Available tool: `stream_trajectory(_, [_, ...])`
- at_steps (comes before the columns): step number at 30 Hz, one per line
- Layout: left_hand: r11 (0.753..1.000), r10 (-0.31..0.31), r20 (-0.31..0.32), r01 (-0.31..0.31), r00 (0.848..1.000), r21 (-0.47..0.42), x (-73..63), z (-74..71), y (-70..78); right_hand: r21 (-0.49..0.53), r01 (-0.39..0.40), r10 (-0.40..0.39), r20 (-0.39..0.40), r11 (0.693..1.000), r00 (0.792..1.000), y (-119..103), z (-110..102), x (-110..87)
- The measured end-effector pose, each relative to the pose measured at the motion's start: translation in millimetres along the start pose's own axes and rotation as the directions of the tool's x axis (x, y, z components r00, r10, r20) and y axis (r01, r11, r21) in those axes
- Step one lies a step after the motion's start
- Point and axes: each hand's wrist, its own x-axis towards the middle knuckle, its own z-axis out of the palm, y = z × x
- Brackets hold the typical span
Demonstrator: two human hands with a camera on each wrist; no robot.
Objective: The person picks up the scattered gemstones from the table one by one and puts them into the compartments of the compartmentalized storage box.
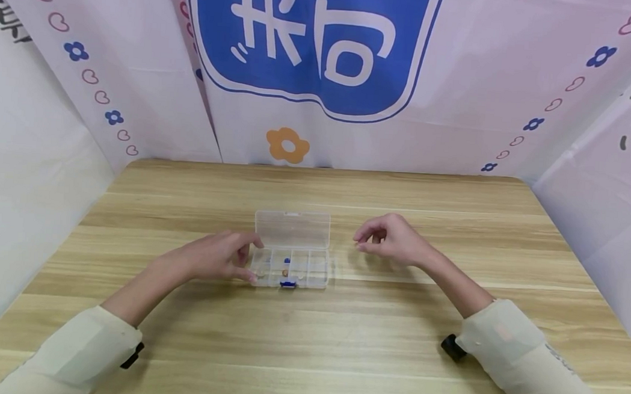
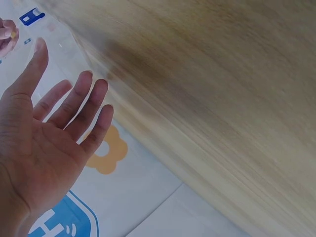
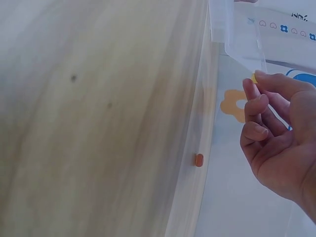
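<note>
A clear plastic compartment box [image 1: 308,283] lies on the table with its lid [image 1: 292,230] raised at the back. In its compartments sit a small blue piece [image 1: 287,260] and an orange-brown piece [image 1: 285,273]. My left hand [image 1: 219,256] rests at the box's left side, thumb by the front corner and index finger by the back one. Its fingers look fairly straight in the left wrist view. To the right of the box, my right hand [image 1: 391,239] pinches a small yellow piece [image 3: 254,78] between thumb and index finger, over the table.
A reddish-brown piece [image 3: 199,160] lies on the wooden table [image 1: 306,347] in the right wrist view, below the right hand. A blue latch [image 1: 288,284] sticks out at the box's front. Printed cloth [image 1: 461,127] hangs behind the table.
</note>
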Motion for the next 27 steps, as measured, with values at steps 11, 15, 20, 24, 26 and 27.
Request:
stream_trajectory(11, [1.000,0.003,0.000,-0.003,1.000,-0.008,-0.3,0.0,0.3,-0.002,0.011,-0.011,-0.006,1.000,1.000,-4,5,4.3])
stream_trajectory(15, [1.000,0.007,-0.001,-0.007,1.000,-0.008,0.0,0.1,-0.1,0.001,0.021,-0.021,-0.003,1.000,1.000,-4,8,6.4])
stream_trajectory(20, [1.000,0.003,0.004,-0.003,1.000,-0.012,0.4,-0.1,-0.3,0.003,0.036,-0.036,-0.007,0.999,0.999,-7,11,7.7])
stream_trajectory(24, [1.000,0.001,0.006,-0.001,1.000,-0.014,0.6,-0.1,-0.4,0.012,0.045,-0.045,-0.005,0.999,0.999,-7,13,8.9])
stream_trajectory(26, [1.000,0.000,0.006,0.000,1.000,-0.014,0.6,-0.1,-0.3,0.015,0.044,-0.044,-0.002,0.999,0.999,-7,14,9.5])
stream_trajectory(27, [1.000,-0.001,0.007,0.001,1.000,-0.014,0.6,-0.2,-0.3,0.017,0.043,-0.043,0.001,0.999,0.999,-7,15,9.7])
